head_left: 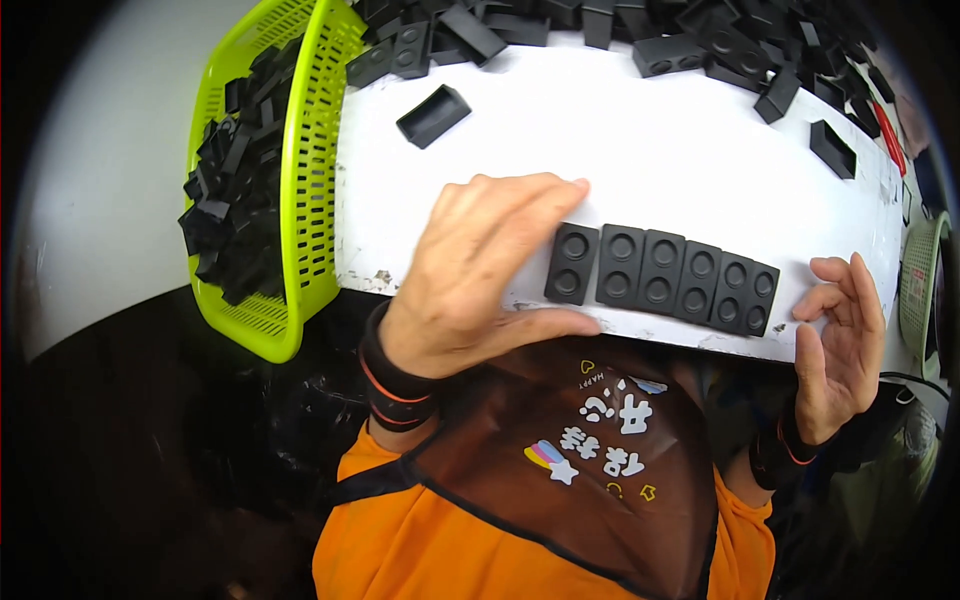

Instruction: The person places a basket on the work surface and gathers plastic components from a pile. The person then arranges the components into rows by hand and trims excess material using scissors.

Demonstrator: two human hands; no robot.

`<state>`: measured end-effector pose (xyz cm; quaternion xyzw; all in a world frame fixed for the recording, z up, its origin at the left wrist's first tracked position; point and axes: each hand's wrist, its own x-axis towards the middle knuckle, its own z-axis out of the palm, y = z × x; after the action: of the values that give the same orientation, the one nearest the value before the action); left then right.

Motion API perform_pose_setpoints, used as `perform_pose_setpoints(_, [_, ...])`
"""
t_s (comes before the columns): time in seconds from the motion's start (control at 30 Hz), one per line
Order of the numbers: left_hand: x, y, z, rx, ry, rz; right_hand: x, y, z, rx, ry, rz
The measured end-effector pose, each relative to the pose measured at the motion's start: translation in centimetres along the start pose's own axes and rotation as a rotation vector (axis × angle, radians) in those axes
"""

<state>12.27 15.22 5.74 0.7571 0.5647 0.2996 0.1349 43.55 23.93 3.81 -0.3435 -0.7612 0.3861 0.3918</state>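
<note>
Along the near edge of the white table (pixel 480 160), several black rectangular blocks (pixel 698 280) stand side by side in a row, each with two round recesses on top. A narrow gap parts the leftmost block (pixel 572 263) from the others. My left hand (pixel 465 265) is open beside that block, with the thumb on its near side and the fingers past its far end. Off the row's right end, my right hand (pixel 840 345) is open with fingers loosely curled, apart from the blocks and holding nothing.
A lime-green basket (pixel 300 190) full of black blocks stands on the left. More blocks (pixel 720 45) are heaped along the far edge. Loose hollow blocks lie at upper left (pixel 433 116) and right (pixel 832 150). A red tool handle (pixel 888 138) and a pale green basket (pixel 925 290) are at right.
</note>
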Motion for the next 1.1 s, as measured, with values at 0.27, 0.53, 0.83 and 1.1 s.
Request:
perform_pose_setpoints(0.27, [-1.2, -0.2, 0.1, -0.051, 0.109, -0.036, 0.2, 0.1, 0.6, -0.080, -0.051, -0.083])
perform_pose_setpoints(0.53, [-1.3, 0.4, 2.0, -0.133, 0.183, 0.030, 1.2, -1.9, 2.8, -0.268, -0.131, -0.223])
perform_pose_setpoints(0.83, [-2.6, 0.8, 2.2, -0.089, 0.258, -0.027, -0.4, -0.9, 2.0, -0.319, -0.046, -0.217])
perform_pose_setpoints(1.1, [-2.8, 0.2, 2.2, -0.095, 0.271, -0.052, 0.0, -0.9, 2.1, -0.342, -0.047, -0.217])
